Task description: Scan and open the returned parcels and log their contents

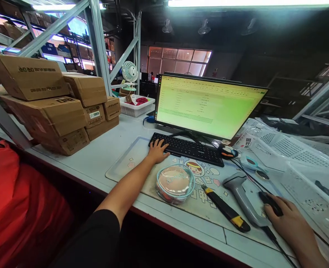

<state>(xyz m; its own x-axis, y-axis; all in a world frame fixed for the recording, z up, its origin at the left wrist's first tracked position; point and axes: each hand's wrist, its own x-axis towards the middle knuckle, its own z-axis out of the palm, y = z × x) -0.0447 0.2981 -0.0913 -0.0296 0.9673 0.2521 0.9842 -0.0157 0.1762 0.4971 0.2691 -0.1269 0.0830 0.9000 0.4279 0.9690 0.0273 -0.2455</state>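
Note:
My left hand [157,151] rests on the left end of a black keyboard [193,147], fingers spread over the keys. At the right, my right hand [288,216] is wrapped over a black computer mouse [271,203]. Just left of the mouse lies a grey barcode scanner [241,197] with its cable running toward the front edge. A black and yellow utility knife [226,209] lies beside the scanner. Between my arms sits a round clear case [175,183] with light blue trim; its contents are hard to make out. Behind the keyboard stands a lit monitor [206,106] showing a table of text.
Cardboard boxes [45,111] are stacked at the left. A white basket [136,108] with pink items stands behind, near a fan [130,71]. White perforated baskets [318,190] crowd the right side. Tape rolls [249,162] lie near the monitor. A red cloth-like shape [19,208] is at lower left.

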